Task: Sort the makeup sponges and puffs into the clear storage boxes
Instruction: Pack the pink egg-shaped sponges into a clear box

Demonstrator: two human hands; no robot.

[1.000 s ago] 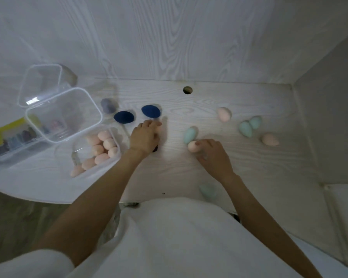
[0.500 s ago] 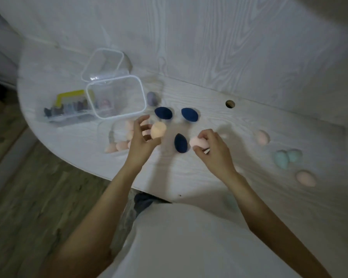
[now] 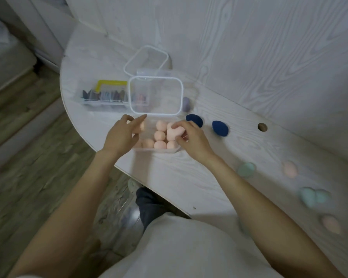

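A clear storage box [image 3: 157,151] near the table's curved front edge holds several peach sponges [image 3: 159,135]. My left hand [image 3: 122,135] hovers at its left end, fingers round a peach sponge [image 3: 142,126] that is mostly hidden. At the box's right end my right hand [image 3: 191,137] pinches a pale pink sponge [image 3: 174,132] just above the others. Two navy sponges [image 3: 194,120] [image 3: 220,127] and a purple sponge [image 3: 186,103] lie to the right of the box.
An open white-rimmed clear lid [image 3: 156,77] stands behind the box, a second clear box [image 3: 147,49] beyond it. A yellow-edged organizer [image 3: 109,93] sits at left. Teal sponges [image 3: 246,169] [image 3: 307,196] and peach sponges [image 3: 289,169] [image 3: 330,223] lie at right. The table edge curves close by.
Both hands picked a sponge off the middle of the table and carried it left to the box of peach sponges. The view swung left with them.
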